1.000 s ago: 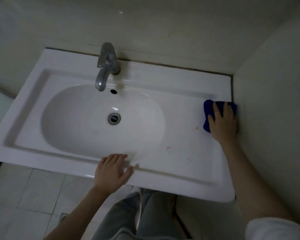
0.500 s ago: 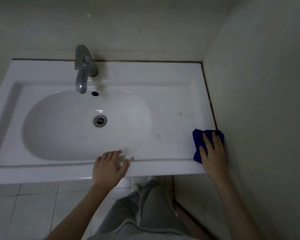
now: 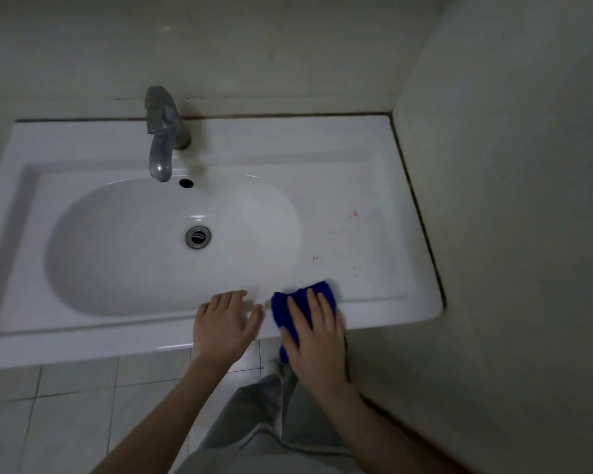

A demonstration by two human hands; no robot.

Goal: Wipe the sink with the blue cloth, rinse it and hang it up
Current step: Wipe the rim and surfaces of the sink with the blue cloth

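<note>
A white sink (image 3: 374, 186) with an oval basin fills the view, set into a wall corner. The blue cloth (image 3: 290, 304) lies folded on the sink's front rim, right of the basin. My right hand (image 3: 317, 340) presses flat on the cloth, covering most of it. My left hand (image 3: 225, 325) rests flat on the front rim just left of the cloth, fingers spread and empty. Small reddish marks (image 3: 354, 214) dot the flat right part of the sink.
A metal tap (image 3: 161, 138) stands at the back over the basin, with a drain (image 3: 198, 237) in the middle. A wall (image 3: 510, 217) closes off the sink's right side. Below the rim are floor tiles (image 3: 65, 412) and my grey trousers (image 3: 264, 425).
My right hand has slid the cloth from the sink's right edge by the wall down and leftward along the front rim, ending next to my left hand, which stayed put.
</note>
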